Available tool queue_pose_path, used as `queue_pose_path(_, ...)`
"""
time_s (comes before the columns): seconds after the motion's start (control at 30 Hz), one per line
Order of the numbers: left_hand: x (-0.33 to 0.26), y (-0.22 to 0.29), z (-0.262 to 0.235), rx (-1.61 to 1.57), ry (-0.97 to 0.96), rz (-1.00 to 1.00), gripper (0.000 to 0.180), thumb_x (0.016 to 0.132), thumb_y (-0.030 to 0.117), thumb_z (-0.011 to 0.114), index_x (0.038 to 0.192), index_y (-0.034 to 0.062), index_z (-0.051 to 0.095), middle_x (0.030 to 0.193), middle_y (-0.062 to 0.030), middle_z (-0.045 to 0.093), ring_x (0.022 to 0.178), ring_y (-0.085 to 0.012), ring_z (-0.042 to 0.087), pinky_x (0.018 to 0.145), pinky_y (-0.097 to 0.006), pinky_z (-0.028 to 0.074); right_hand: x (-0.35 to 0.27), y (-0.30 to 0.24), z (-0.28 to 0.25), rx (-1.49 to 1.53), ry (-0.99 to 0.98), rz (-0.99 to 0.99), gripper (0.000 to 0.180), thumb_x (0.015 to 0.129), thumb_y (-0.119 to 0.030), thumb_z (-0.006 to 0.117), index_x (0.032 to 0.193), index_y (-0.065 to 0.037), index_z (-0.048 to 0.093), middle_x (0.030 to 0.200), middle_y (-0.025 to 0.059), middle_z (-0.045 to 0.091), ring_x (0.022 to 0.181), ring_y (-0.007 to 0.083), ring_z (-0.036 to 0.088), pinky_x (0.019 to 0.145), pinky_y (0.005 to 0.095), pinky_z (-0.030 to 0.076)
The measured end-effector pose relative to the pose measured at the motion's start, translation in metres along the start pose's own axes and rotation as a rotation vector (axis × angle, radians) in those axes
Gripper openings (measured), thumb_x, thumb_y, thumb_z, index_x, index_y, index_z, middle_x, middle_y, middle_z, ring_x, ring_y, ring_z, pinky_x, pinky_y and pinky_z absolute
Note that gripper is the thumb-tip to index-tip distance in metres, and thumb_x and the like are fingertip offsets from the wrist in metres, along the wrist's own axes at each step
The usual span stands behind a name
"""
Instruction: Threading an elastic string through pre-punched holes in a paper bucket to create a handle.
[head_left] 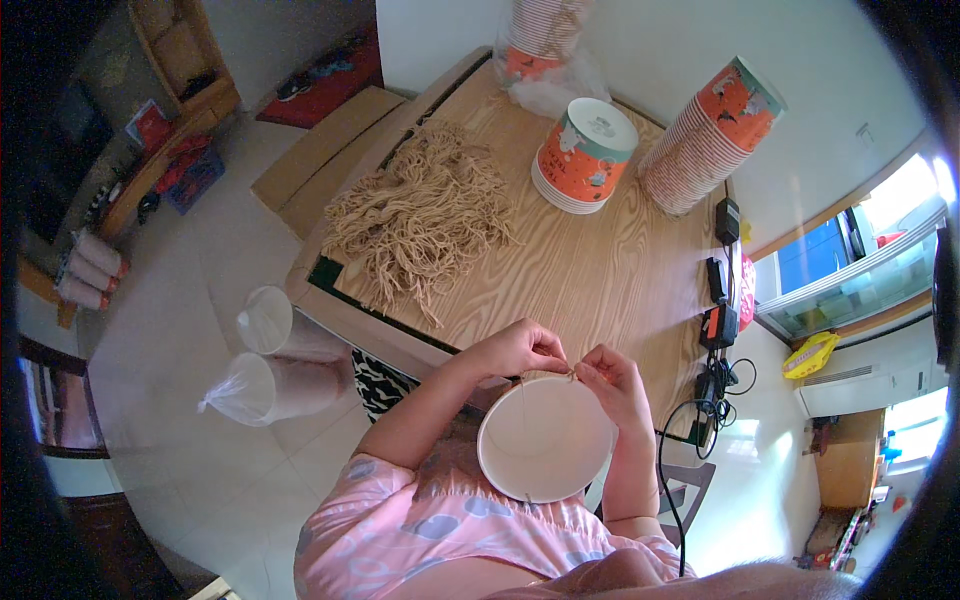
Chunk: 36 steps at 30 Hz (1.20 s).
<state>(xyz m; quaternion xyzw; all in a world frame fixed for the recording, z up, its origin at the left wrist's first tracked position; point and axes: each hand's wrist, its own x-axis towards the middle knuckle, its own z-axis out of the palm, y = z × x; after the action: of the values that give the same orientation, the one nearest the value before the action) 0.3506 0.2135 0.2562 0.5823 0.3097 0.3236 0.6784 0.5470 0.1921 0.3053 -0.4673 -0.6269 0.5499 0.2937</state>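
Observation:
A white-lined paper bucket [546, 440] is tilted in front of my chest, its wide mouth facing up toward me. At its far rim my left hand [520, 350] is closed in a pinch, apparently on a thin tan cord. My right hand [612, 382] pinches at the same rim, just to the right, where a bit of cord shows between the fingertips. A thin strand hangs inside the bucket, and a small bit of cord sits at its near rim. On the table [600, 285] beyond lies a tangled heap of tan cords [425, 210].
A short stack of upside-down orange-and-green paper buckets [586, 155] and a tall leaning stack [705, 140] stand on the table. Power adapters [718, 325] with black cables [712, 400] line its right edge. Bagged bucket stacks [265, 388] lie on the floor at left.

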Motion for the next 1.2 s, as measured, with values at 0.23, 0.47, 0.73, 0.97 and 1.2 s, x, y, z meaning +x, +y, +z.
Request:
queue_pose_path(0.23,0.0,0.007,0.007,0.068,0.222,0.039,0.01,0.079,0.01,0.066,0.081,0.0,0.064,0.072,-0.0021,0.063,0.068,-0.0064,0.056,0.064,-0.023,0.046,0.002,0.0,0.004,0.039,0.039,-0.032,0.012,0.086,-0.011,0.059,0.081,-0.002,0.053,0.074,-0.0025,0.053,0.069,0.0036,0.048,0.061,0.018,0.039)
queue_pose_path(0.47,-0.003,0.028,0.019,0.184,0.322,0.117,0.008,0.078,0.008,0.064,0.078,0.0004,0.062,0.066,-0.0029,0.06,0.062,-0.0066,0.055,0.059,-0.024,0.045,0.004,0.004,-0.001,0.064,-0.045,0.089,0.01,0.087,-0.011,0.057,0.086,-0.001,0.056,0.075,-0.0023,0.055,0.068,0.0039,0.049,0.061,0.0179,0.04)
queue_pose_path(0.73,-0.002,0.028,0.023,0.246,0.314,0.078,0.006,0.078,0.006,0.065,0.078,0.0016,0.061,0.067,-0.0021,0.062,0.064,-0.006,0.056,0.058,-0.023,0.045,0.008,0.008,0.0,0.282,-0.09,0.123,0.008,0.084,-0.008,0.06,0.086,-0.001,0.059,0.079,-0.0007,0.058,0.074,0.0068,0.053,0.065,0.0201,0.042)
queue_pose_path(0.97,-0.007,0.04,0.017,0.305,0.244,-0.001,0.012,0.077,0.009,0.065,0.087,0.0027,0.066,0.069,-0.0034,0.064,0.065,-0.0072,0.057,0.059,-0.023,0.046,0.007,0.016,-0.001,0.347,-0.11,0.164,0.007,0.084,-0.008,0.06,0.085,-0.001,0.059,0.078,-0.0008,0.059,0.071,0.0063,0.053,0.061,0.0196,0.043)
queue_pose_path(1.2,-0.01,0.036,0.014,0.3,0.216,0.093,0.015,0.076,0.012,0.065,0.088,0.0036,0.068,0.077,-0.0089,0.067,0.068,-0.0109,0.061,0.065,-0.025,0.048,0.006,0.012,0.0,0.29,-0.112,0.183,0.009,0.085,-0.009,0.059,0.083,0.0,0.059,0.074,-0.0008,0.059,0.07,0.0063,0.053,0.06,0.0201,0.042)
